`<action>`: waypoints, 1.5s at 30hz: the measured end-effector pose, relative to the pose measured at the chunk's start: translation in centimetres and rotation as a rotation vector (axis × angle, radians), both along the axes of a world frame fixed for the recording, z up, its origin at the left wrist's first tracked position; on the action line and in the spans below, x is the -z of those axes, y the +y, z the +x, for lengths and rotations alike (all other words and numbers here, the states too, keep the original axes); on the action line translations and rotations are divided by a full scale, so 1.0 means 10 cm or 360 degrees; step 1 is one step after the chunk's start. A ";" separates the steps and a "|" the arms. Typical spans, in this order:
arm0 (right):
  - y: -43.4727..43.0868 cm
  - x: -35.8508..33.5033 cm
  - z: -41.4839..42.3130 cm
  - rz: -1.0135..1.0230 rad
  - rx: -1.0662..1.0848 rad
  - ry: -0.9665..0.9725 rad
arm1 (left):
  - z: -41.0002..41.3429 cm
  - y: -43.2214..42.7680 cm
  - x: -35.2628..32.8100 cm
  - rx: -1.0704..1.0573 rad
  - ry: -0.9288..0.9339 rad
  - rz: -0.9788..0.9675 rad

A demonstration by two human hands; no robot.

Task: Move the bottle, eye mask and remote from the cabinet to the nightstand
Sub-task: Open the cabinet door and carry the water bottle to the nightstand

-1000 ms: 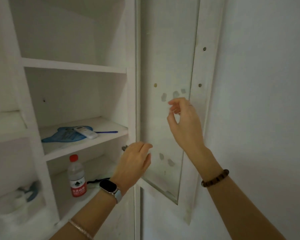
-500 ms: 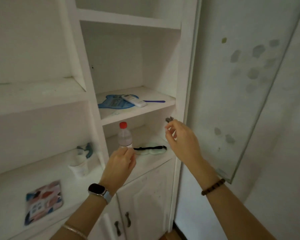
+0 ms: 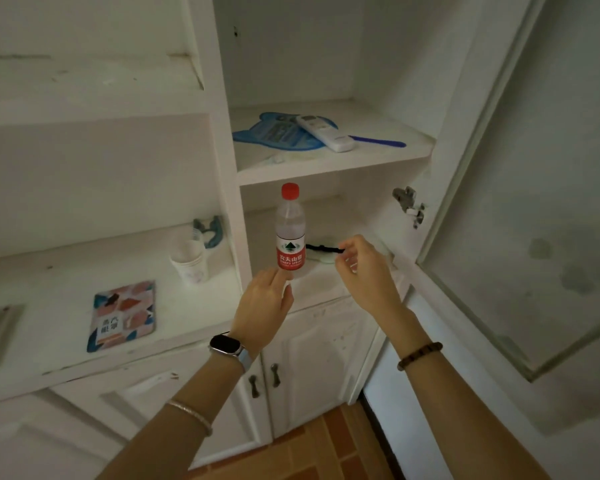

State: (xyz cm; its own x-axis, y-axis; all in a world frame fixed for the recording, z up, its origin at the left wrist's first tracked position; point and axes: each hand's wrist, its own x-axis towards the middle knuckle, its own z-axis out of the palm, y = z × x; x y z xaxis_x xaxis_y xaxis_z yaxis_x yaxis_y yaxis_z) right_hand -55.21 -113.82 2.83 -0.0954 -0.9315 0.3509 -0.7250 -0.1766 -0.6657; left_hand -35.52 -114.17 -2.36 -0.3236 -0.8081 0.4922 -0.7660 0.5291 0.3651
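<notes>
Fingertips of the left hand point(image 3: 264, 299) reach the base of the upright water bottle point(image 3: 290, 232) on the cabinet's lower shelf point(image 3: 321, 284); right hand point(image 3: 362, 268) pinches the eye mask's black strap point(image 3: 323, 248). Remote point(image 3: 324, 132) lies on the shelf above.

open cabinet point(image 3: 426, 271) front, bottle point(image 3: 290, 233) upright at lower shelf edge, eye mask point(image 3: 321, 251) behind it

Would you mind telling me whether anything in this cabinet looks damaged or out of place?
Nothing is spilled or toppled: the bottle stands upright and capped. The oddities are wear: grey blotches on the open glass door, and chipped, scuffed paint on the lower cabinet doors.
</notes>
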 end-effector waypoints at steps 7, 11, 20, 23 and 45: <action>-0.69 0.04 0.05 0.0167 -0.0246 -0.0135 | -0.25 -0.25 0.27 -0.0337 0.0165 0.0228; -1.09 0.00 0.24 0.0176 -0.0413 -0.0179 | -0.35 -0.40 0.40 -0.0453 0.0218 0.0349; -1.45 0.14 0.53 0.0087 -0.0455 -0.0303 | -0.37 -0.59 0.54 -0.0451 0.0221 0.0444; -1.45 0.16 0.55 0.0050 -0.0419 -0.0337 | -0.34 -0.60 0.56 -0.0420 0.0190 0.0433; -0.81 0.06 0.53 -0.0264 -0.0550 -0.0286 | -0.31 0.16 0.43 -0.0464 0.0116 0.0380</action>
State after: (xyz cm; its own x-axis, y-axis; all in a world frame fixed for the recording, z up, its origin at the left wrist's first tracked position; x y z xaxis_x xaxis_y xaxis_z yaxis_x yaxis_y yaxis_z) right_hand -49.93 -121.93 2.19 0.1390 -0.8517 0.5053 -0.4794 -0.5044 -0.7182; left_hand -38.63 -112.53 -6.70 -0.0340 -0.9557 0.2925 -0.8393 0.1862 0.5108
